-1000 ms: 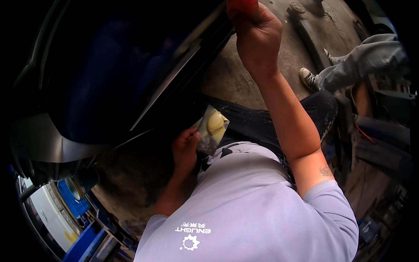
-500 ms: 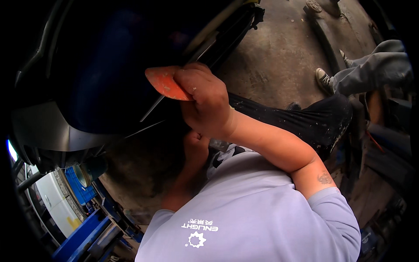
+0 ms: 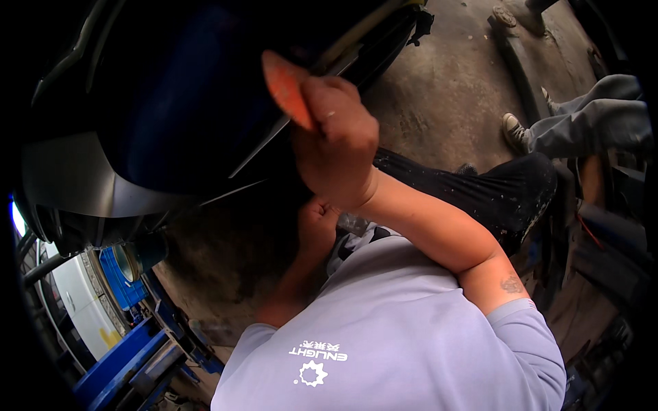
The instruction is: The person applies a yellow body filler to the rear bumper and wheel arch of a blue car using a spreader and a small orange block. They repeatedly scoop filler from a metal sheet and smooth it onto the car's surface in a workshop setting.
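Note:
My right hand (image 3: 343,133) is closed on a thin orange-red piece (image 3: 289,92) with a rounded edge and a scuffed face; its exact kind does not show. The piece stands steeply tilted, close against a dark blue glossy vehicle panel (image 3: 178,103), and whether it touches is hard to see. Lower down, partly behind my right wrist, my left hand (image 3: 319,222) is closed near my lap. What its fingers hold, if anything, is hidden.
A grey panel end (image 3: 75,168) lies to the left. Blue metal frames (image 3: 130,356) and a blue crate (image 3: 123,281) stand at lower left. At right, another person's legs in grey trousers (image 3: 589,123) are on the concrete floor (image 3: 445,89), by a long dark beam (image 3: 514,65).
My right hand has moved up and slightly right, and the orange-red piece has turned more upright. My left hand appears slightly higher and farther right, while the whole view has shifted a little.

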The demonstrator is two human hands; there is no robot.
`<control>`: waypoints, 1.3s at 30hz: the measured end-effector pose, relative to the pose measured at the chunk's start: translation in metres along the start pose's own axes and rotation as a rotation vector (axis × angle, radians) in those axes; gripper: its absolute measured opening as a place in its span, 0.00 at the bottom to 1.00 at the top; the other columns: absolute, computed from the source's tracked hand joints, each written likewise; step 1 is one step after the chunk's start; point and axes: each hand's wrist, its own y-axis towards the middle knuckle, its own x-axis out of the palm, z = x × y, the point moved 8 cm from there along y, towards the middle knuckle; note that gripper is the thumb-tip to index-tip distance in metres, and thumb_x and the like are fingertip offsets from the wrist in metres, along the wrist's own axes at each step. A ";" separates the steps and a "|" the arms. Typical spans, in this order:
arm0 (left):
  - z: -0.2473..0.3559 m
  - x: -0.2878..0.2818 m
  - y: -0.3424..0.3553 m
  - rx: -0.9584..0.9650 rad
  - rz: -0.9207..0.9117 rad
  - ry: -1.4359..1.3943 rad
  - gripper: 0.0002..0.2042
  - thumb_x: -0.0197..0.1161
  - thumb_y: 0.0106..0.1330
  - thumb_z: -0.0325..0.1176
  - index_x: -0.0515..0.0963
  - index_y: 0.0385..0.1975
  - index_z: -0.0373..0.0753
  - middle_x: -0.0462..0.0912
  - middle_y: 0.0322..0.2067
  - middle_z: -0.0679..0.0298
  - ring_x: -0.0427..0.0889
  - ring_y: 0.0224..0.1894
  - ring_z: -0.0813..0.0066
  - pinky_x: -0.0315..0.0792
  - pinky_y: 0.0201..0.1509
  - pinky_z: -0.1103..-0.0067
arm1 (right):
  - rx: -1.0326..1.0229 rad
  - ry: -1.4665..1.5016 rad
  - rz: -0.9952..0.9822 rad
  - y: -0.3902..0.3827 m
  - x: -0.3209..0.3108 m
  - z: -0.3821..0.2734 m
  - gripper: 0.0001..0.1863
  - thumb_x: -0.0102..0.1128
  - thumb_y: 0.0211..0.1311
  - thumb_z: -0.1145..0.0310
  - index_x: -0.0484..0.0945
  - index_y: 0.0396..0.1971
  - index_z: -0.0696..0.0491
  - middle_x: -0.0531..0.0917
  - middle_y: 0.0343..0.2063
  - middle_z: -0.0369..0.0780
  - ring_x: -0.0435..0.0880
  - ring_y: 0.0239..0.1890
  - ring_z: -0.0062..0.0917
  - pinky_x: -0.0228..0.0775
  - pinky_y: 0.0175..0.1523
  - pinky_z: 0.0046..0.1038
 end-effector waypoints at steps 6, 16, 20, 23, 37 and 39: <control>0.011 -0.004 0.003 0.115 0.063 0.127 0.06 0.60 0.68 0.25 0.80 0.41 0.30 0.83 0.30 0.69 0.77 0.31 0.86 0.70 0.38 0.85 | -0.049 0.069 -0.154 -0.013 0.002 -0.009 0.15 0.59 0.46 0.87 0.80 0.37 0.61 0.82 0.28 0.45 0.83 0.30 0.39 0.76 0.40 0.31; -0.025 -0.001 -0.002 -0.198 -0.039 -0.148 0.10 0.61 0.70 0.27 0.80 0.46 0.28 0.85 0.35 0.63 0.80 0.35 0.83 0.73 0.44 0.84 | 0.010 -0.114 -0.003 0.013 -0.027 0.014 0.09 0.57 0.62 0.84 0.80 0.41 0.61 0.80 0.26 0.37 0.76 0.28 0.15 0.70 0.36 0.18; -0.032 -0.007 -0.005 -0.243 -0.009 -0.073 0.10 0.62 0.69 0.27 0.80 0.46 0.28 0.84 0.34 0.65 0.79 0.34 0.85 0.73 0.42 0.85 | 0.210 0.197 0.111 -0.005 -0.031 0.044 0.11 0.59 0.59 0.84 0.81 0.41 0.60 0.80 0.25 0.36 0.78 0.28 0.16 0.71 0.35 0.18; -0.032 -0.011 -0.007 -0.246 0.007 -0.051 0.10 0.62 0.69 0.27 0.81 0.45 0.28 0.84 0.33 0.66 0.78 0.33 0.85 0.72 0.42 0.85 | 0.263 0.318 0.160 -0.002 -0.029 0.046 0.09 0.60 0.58 0.84 0.81 0.39 0.60 0.77 0.24 0.36 0.76 0.26 0.15 0.70 0.32 0.19; -0.024 -0.010 -0.004 -0.152 0.025 -0.078 0.10 0.62 0.70 0.28 0.81 0.44 0.29 0.83 0.28 0.70 0.74 0.29 0.90 0.68 0.34 0.87 | 0.351 0.363 0.035 0.000 -0.016 0.022 0.10 0.58 0.63 0.83 0.82 0.44 0.60 0.81 0.29 0.32 0.76 0.30 0.12 0.69 0.37 0.16; -0.030 -0.011 -0.005 -0.185 -0.007 -0.089 0.09 0.61 0.70 0.27 0.81 0.45 0.28 0.84 0.34 0.66 0.78 0.33 0.87 0.70 0.40 0.86 | 0.320 0.323 0.043 0.001 -0.015 0.022 0.10 0.59 0.64 0.82 0.81 0.44 0.60 0.81 0.29 0.33 0.75 0.30 0.11 0.69 0.37 0.15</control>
